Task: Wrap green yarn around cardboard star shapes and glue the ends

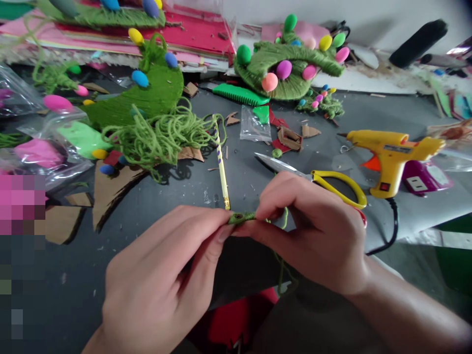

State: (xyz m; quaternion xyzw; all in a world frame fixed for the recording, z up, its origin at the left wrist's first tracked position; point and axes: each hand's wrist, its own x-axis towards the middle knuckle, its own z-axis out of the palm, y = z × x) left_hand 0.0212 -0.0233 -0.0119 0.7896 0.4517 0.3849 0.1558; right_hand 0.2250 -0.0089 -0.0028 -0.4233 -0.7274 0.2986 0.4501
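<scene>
Between my two hands is a small piece wrapped in green yarn (241, 217), held above the table's near edge. My left hand (165, 265) pinches its left end between thumb and forefinger. At the right end, my right hand (313, 231) closes its thumb and fingertips on the piece and its yarn. A loose strand of yarn (283, 275) hangs below my right hand. Just beyond my fingers lies a pale pencil (221, 172) with purple marks. Scissors with yellow handles (341, 186) lie partly behind my right hand.
A yellow glue gun (391, 152) stands at the right, its black cord trailing down. Tangled green yarn (158, 135) lies left of the pencil. Behind are yarn-wrapped shapes (162, 88) with coloured balls, a green cutter (239, 93) and cardboard scraps (110, 191).
</scene>
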